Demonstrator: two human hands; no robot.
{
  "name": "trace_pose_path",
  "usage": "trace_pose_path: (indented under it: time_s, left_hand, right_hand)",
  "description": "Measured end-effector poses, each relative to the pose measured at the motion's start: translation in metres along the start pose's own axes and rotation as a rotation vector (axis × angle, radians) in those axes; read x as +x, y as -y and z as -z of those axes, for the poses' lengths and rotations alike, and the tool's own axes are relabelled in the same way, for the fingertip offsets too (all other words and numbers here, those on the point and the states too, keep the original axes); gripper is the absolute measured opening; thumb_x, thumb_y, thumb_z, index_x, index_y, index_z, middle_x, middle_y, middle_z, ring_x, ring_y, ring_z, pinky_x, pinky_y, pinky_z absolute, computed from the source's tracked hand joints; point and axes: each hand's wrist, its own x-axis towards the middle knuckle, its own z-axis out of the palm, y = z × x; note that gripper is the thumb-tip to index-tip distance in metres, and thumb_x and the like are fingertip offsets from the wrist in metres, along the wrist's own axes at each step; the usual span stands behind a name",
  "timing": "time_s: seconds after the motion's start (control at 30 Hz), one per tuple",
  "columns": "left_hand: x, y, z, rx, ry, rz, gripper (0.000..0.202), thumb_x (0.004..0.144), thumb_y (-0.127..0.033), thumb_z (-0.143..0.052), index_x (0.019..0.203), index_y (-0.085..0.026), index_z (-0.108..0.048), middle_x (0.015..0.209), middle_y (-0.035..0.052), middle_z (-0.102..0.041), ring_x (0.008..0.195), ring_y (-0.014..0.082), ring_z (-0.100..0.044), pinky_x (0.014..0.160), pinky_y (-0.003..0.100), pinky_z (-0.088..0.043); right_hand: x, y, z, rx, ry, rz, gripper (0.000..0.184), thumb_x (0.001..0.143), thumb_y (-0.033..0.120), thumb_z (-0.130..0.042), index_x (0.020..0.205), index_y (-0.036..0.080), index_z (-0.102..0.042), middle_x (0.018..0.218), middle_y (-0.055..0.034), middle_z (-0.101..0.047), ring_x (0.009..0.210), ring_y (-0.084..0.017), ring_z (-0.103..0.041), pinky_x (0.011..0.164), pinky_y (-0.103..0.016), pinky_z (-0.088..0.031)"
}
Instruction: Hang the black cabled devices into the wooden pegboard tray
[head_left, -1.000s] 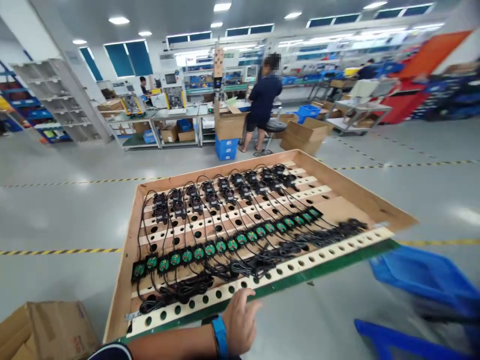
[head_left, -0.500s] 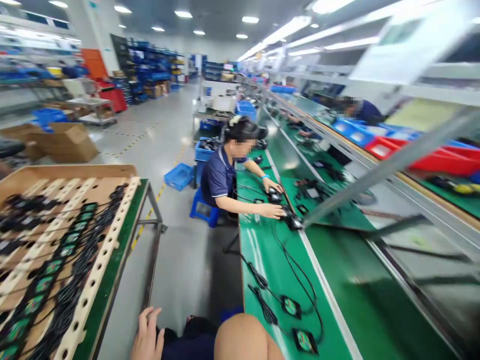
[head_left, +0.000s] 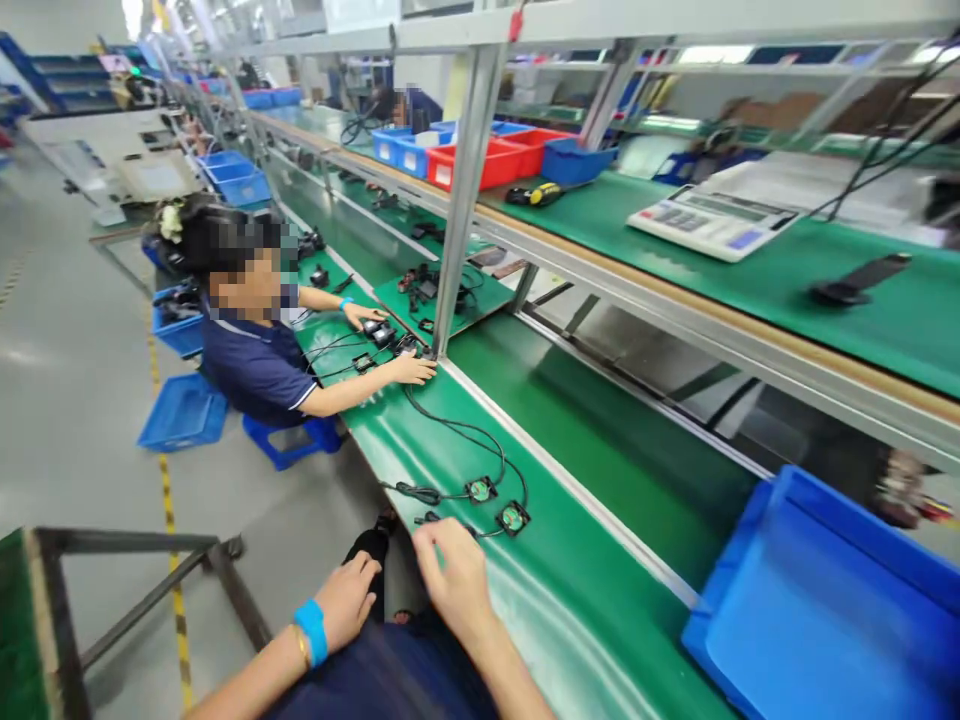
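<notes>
Two small black fans with green labels, one (head_left: 481,489) and the other (head_left: 514,517), lie on the green conveyor belt (head_left: 585,560) with black cables trailing from them. A coiled cable bundle (head_left: 420,492) lies beside them. My right hand (head_left: 452,575) rests at the belt's near edge, fingers stretched toward a second small cable bundle (head_left: 431,518), its tips just short of the cable. My left hand (head_left: 346,600), with a blue wristband, hovers over my lap with loosely bent fingers and holds nothing.
A co-worker (head_left: 255,350) sits on a blue stool at the left, both hands on fans further up the belt. A large blue bin (head_left: 825,600) sits at the lower right. A metal post (head_left: 461,200) carries an upper shelf with a calculator (head_left: 705,220). A cart frame (head_left: 135,545) stands at the lower left.
The view has swung from the wooden tray of fans round to the conveyor. My left hand has left the tray's edge, and my right hand has come in onto the belt edge.
</notes>
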Motion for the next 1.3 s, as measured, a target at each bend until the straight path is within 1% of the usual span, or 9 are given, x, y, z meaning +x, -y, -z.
trace_pose_path:
  time_s: [0.13, 0.2, 0.4, 0.6, 0.83, 0.97, 1.1, 1.23, 1.3]
  left_hand:
    - [0.058, -0.014, 0.049, 0.173, 0.08, -0.165, 0.038, 0.09, -0.017, -0.044, 0.124, -0.016, -0.061, 0.129, 0.0154, -0.063, 0.12, 0.033, -0.06, 0.106, 0.051, -0.047]
    - [0.081, -0.016, 0.066, 0.198, 0.089, -0.256, 0.036, 0.092, -0.02, -0.045, 0.123, -0.016, -0.061, 0.128, 0.0163, -0.064, 0.118, 0.0335, -0.061, 0.104, 0.052, -0.048]
    - [0.124, 0.016, 0.094, 0.215, 0.241, -0.343, 0.036, 0.09, -0.024, -0.051, 0.123, -0.016, -0.063, 0.126, 0.0156, -0.066, 0.118, 0.0346, -0.062, 0.105, 0.053, -0.049]
    - [0.176, 0.054, 0.098, 0.106, 0.11, -0.281, 0.056, 0.088, -0.012, -0.044, 0.143, -0.013, -0.053, 0.147, 0.0171, -0.055, 0.135, 0.0315, -0.052, 0.118, 0.049, -0.04]
    - [0.237, -0.012, 0.054, 0.213, 0.267, -0.536, 0.07, 0.081, -0.022, -0.069, 0.146, -0.004, -0.047, 0.148, 0.0252, -0.052, 0.134, 0.0425, -0.052, 0.112, 0.055, -0.044]
    - [0.223, -0.045, 0.03, 0.276, 0.348, -0.616, 0.046, 0.081, -0.002, -0.05, 0.125, -0.009, -0.06, 0.124, 0.02, -0.069, 0.118, 0.035, -0.066, 0.1, 0.046, -0.052]
    - [0.187, -0.062, 0.027, 0.101, 0.537, -0.869, 0.035, 0.076, -0.019, -0.064, 0.11, -0.025, -0.062, 0.102, 0.0023, -0.076, 0.096, 0.0267, -0.074, 0.086, 0.035, -0.058]
    - [0.159, -0.079, 0.016, -0.054, 0.742, -1.158, 0.017, 0.075, -0.019, -0.064, 0.09, -0.025, -0.063, 0.096, -0.0022, -0.075, 0.09, 0.0193, -0.072, 0.077, 0.025, -0.055]
    - [0.149, -0.085, 0.005, -0.076, 0.85, -1.162, 0.013, 0.074, -0.013, -0.061, 0.082, -0.023, -0.061, 0.089, -0.0024, -0.073, 0.084, 0.0171, -0.07, 0.07, 0.024, -0.051]
  right_hand:
    - [0.018, -0.107, -0.013, -0.398, -0.202, -0.91, 0.066, 0.093, 0.045, -0.041, 0.134, -0.006, -0.05, 0.123, -0.037, -0.058, 0.116, -0.044, -0.058, 0.097, -0.057, -0.049]
    - [0.017, -0.148, -0.017, -0.469, -0.223, -1.129, 0.082, 0.091, 0.052, -0.047, 0.147, -0.006, -0.035, 0.132, -0.0408, -0.049, 0.12, -0.051, -0.053, 0.094, -0.059, -0.048]
    - [0.024, -0.19, -0.024, -0.573, -0.102, -1.152, 0.07, 0.089, 0.034, -0.057, 0.149, 0.003, -0.038, 0.132, -0.0333, -0.048, 0.128, -0.045, -0.049, 0.108, -0.052, -0.038]
    - [0.001, -0.182, 0.008, -0.446, -0.32, -1.441, 0.062, 0.089, 0.034, -0.053, 0.148, 0.022, -0.039, 0.137, -0.0211, -0.044, 0.12, -0.037, -0.059, 0.103, -0.048, -0.047]
    - [-0.026, -0.148, 0.057, -0.533, -0.575, -1.451, 0.065, 0.086, 0.042, -0.052, 0.149, 0.026, -0.041, 0.136, -0.0194, -0.04, 0.117, -0.036, -0.061, 0.094, -0.047, -0.051]
    - [-0.033, -0.137, 0.069, -0.445, -0.541, -1.579, 0.066, 0.086, 0.036, -0.053, 0.149, 0.018, -0.042, 0.134, -0.0236, -0.045, 0.123, -0.035, -0.058, 0.098, -0.045, -0.048]
    - [-0.046, -0.144, 0.07, -0.388, -0.515, -1.649, 0.066, 0.085, 0.031, -0.055, 0.145, 0.005, -0.045, 0.123, -0.025, -0.057, 0.119, -0.034, -0.059, 0.095, -0.041, -0.049]
    - [-0.056, -0.163, 0.082, -0.365, -0.433, -1.653, 0.069, 0.086, 0.03, -0.055, 0.145, -0.004, -0.043, 0.124, -0.0304, -0.058, 0.131, -0.037, -0.052, 0.101, -0.041, -0.047]
    - [-0.056, -0.172, 0.098, -0.36, -0.399, -1.629, 0.071, 0.087, 0.032, -0.053, 0.146, -0.005, -0.04, 0.13, -0.034, -0.053, 0.137, -0.038, -0.047, 0.105, -0.044, -0.045]
